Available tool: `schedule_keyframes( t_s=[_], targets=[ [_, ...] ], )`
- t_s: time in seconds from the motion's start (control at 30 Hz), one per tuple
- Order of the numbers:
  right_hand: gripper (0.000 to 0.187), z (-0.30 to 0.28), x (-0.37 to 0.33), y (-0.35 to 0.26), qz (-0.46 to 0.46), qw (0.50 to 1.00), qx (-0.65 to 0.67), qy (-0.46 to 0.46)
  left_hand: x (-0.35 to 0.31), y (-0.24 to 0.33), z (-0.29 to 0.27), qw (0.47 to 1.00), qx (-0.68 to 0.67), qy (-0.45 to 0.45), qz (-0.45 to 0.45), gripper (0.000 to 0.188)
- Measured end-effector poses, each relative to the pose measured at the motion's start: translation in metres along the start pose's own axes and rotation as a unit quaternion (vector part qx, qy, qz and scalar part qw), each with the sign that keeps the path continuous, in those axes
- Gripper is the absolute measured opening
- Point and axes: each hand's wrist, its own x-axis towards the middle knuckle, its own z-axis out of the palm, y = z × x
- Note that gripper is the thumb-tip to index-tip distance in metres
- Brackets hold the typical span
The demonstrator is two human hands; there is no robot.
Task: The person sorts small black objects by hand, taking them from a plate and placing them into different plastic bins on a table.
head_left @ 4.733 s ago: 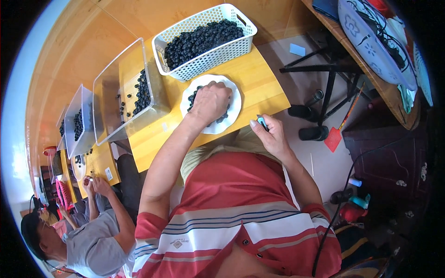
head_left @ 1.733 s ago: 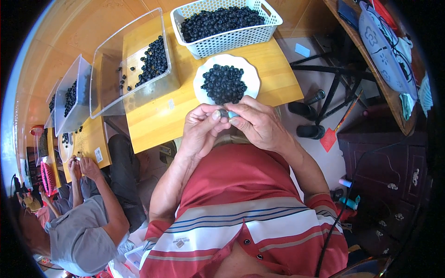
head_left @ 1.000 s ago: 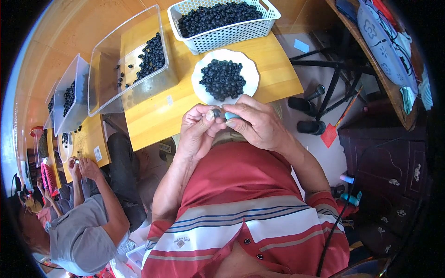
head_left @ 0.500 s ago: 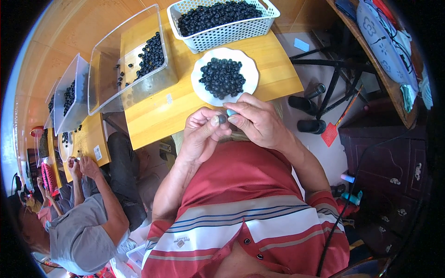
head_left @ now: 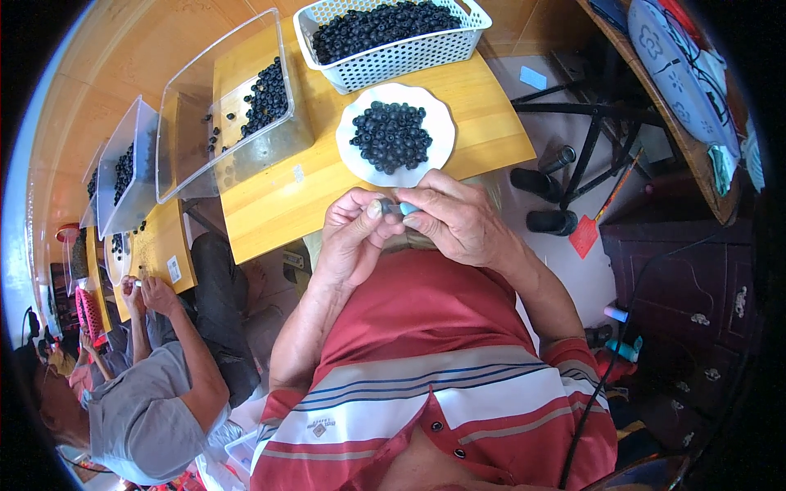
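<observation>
Between the thumb and fingers of my left hand (head_left: 350, 231) is a small dark round piece (head_left: 386, 205), like a berry or a bead. My right hand (head_left: 458, 219) pinches a small light-blue tool (head_left: 408, 209), with its tip up against the piece; the contact is too small to make out. Just beyond my hands a white scalloped plate (head_left: 347, 153) stands at the table's near edge. A heap of the same dark round pieces (head_left: 391, 137) lies on it.
A white perforated basket (head_left: 401, 68) full of dark pieces stands behind the plate. A clear plastic bin (head_left: 270, 139) holds more at the left of the yellow table (head_left: 262, 213). Another person (head_left: 160, 393) works at the far left. A red fly swatter (head_left: 583, 237) lies on the right.
My hands stay together in nearly the same place. The blue tool and the dark piece have shifted slightly between my fingers.
</observation>
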Motion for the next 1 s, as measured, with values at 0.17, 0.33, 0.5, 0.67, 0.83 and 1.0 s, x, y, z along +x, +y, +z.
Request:
schedule_keyframes(
  t_s=[0.17,0.33,0.5,0.67,0.83,1.0],
  targets=[
    [0.029,0.0033,0.0007,-0.0017,-0.004,0.999,0.013,0.031,-0.0001,-0.0003,0.0012,1.000,0.001,-0.004,-0.001,0.011],
    [0.025,0.0044,0.0003,-0.0007,-0.002,1.000,-0.014,0.011,-0.0015,-0.0021,-0.0004,1.000,0.011,0.019,-0.009,0.012],
    [0.023,0.0044,0.0026,-0.0011,-0.021,0.998,-0.057,0.015,-0.0002,-0.0018,-0.0027,1.000,0.008,0.024,-0.016,0.013],
    [0.023,0.0031,0.0049,-0.0018,0.009,0.996,-0.085,-0.010,0.0024,-0.0019,-0.0012,0.999,0.007,0.026,-0.019,0.013],
    [0.028,0.0046,0.0047,0.0016,0.014,0.991,-0.126,-0.032,0.0021,-0.0022,-0.0008,0.999,0.004,0.025,-0.026,0.014],
    [0.031,0.0036,0.0038,0.0006,0.012,0.987,-0.155,-0.038,0.0006,-0.0045,-0.0017,0.999,-0.009,0.031,-0.034,0.013]
  ],
)
